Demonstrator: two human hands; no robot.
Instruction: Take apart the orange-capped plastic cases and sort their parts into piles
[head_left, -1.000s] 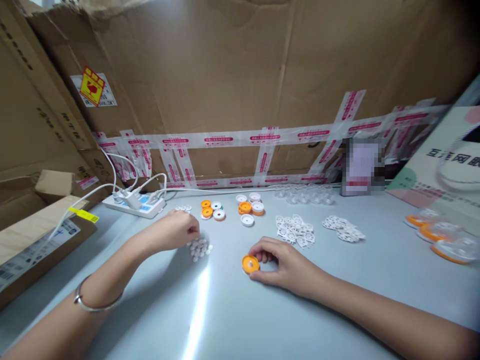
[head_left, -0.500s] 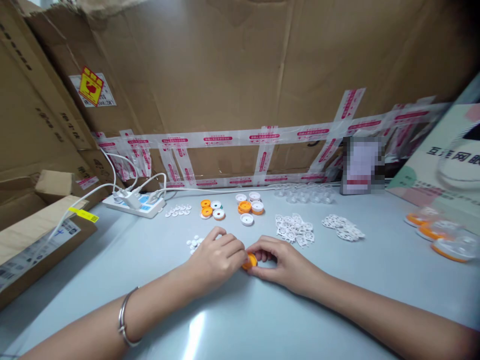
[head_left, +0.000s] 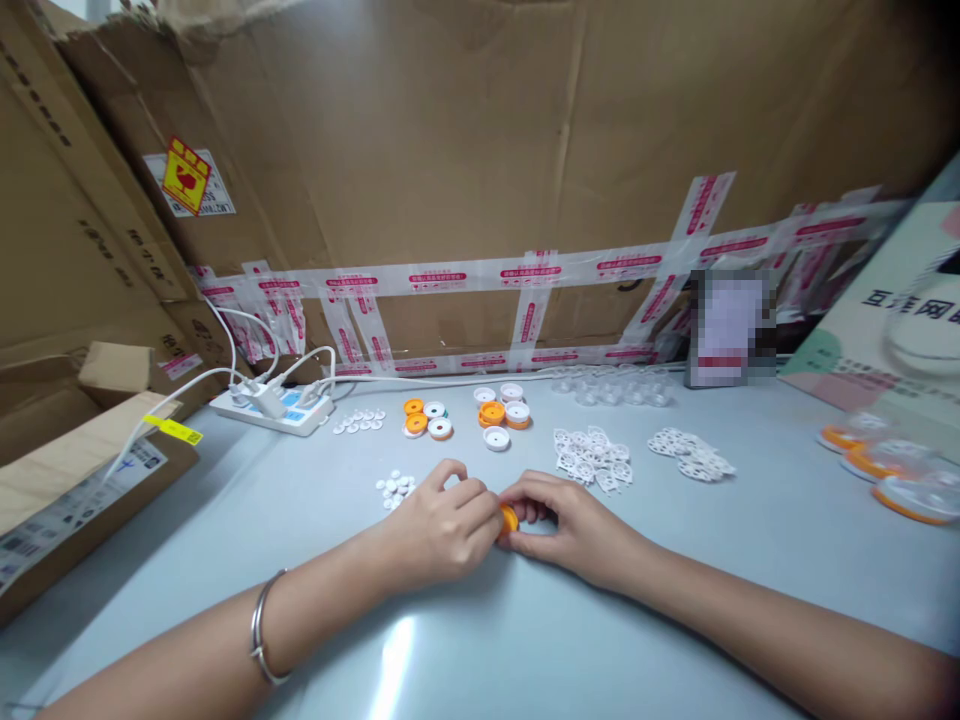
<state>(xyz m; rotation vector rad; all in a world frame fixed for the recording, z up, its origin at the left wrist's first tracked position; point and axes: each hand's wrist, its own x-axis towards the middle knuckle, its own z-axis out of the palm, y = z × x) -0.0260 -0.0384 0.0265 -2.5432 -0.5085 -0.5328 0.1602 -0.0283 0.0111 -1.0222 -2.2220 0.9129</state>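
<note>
An orange round plastic part with a raised rim (head_left: 510,518) is held just above or on the table between my two hands. My right hand (head_left: 574,522) pinches its right side between thumb and fingers. My left hand (head_left: 454,522) is closed at its left side, the back of the hand toward me, and covers much of it; its fingertips are hidden. Small white round pieces (head_left: 394,488) lie just beyond my left hand. Farther back are orange and white round parts (head_left: 415,424) and a second group of them (head_left: 496,438). White openwork pieces (head_left: 592,460) lie beyond my right hand.
At the back stand a power strip (head_left: 304,415), small white parts (head_left: 360,421), clear plastic pieces (head_left: 615,388) and a blurred phone-like object (head_left: 724,330). More flat white pieces (head_left: 690,455) and clear-topped orange parts (head_left: 915,497) lie right. A cardboard box (head_left: 90,470) borders the left.
Both hands stay around the orange part. My left hand has shifted slightly right over it, covering more of it. The whole view has moved a little.
</note>
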